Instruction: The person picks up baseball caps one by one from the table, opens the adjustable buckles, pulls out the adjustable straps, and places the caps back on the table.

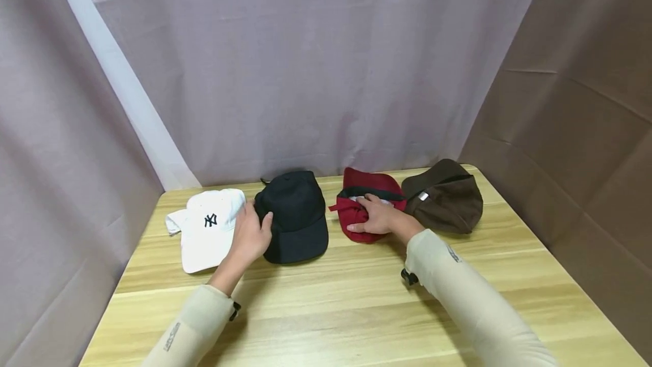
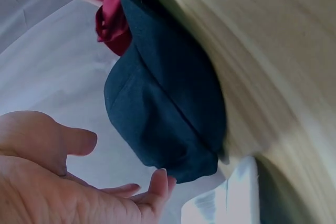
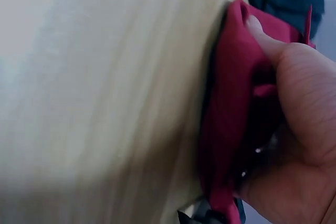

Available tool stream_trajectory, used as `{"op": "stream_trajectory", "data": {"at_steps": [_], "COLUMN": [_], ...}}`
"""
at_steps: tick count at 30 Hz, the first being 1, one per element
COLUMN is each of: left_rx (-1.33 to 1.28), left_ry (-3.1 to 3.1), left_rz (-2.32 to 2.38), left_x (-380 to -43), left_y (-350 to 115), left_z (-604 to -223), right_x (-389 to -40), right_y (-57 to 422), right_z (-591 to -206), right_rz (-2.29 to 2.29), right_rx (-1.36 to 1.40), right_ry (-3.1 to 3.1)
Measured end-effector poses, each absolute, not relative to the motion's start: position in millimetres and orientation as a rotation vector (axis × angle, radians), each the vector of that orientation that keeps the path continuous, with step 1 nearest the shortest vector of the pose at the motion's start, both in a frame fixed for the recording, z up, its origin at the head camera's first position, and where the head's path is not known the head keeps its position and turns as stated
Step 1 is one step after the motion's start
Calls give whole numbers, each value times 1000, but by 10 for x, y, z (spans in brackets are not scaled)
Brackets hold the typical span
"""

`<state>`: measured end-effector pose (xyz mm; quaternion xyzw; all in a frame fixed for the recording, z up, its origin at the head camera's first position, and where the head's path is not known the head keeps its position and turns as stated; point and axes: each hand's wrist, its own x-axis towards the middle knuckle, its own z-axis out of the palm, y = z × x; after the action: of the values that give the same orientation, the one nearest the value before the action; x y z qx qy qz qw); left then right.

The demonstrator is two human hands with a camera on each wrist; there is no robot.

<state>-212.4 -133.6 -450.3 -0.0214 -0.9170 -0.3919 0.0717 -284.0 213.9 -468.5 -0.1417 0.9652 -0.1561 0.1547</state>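
Observation:
Four baseball caps lie in a row on the wooden table; a black one [image 1: 290, 208] has its brim toward the front. At its left side is my left hand [image 1: 249, 234], thumb spread from the fingers, fingertips right at the cap's edge in the left wrist view. My right hand [image 1: 379, 217] grips a red cap [image 1: 359, 180], which lies with its opening up and brim toward the back. The thumb presses the red fabric [image 3: 231, 87] in the right wrist view, while the other fingers are partly hidden at the opening.
A white cap [image 1: 204, 242] with a dark emblem lies left of the black one. To the right of the red cap, a brown cap [image 1: 448, 205] lies on its side. Grey curtains [image 1: 326, 72] hang behind the table [image 1: 326, 310], and a brown cloth [image 1: 575, 129] covers the right side.

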Motion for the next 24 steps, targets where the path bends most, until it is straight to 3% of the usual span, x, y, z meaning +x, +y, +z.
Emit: {"op": "stream_trajectory", "data": {"at_steps": [24], "left_rx": [-63], "left_ry": [-2836], "left_rz": [-1142], "left_x": [-2000], "left_y": [-1392], "left_z": [-4556], "right_x": [-2868], "right_y": [2280], "right_z": [-4629], "right_rz": [-688], "right_rx": [-374], "right_ry": [2582]}}
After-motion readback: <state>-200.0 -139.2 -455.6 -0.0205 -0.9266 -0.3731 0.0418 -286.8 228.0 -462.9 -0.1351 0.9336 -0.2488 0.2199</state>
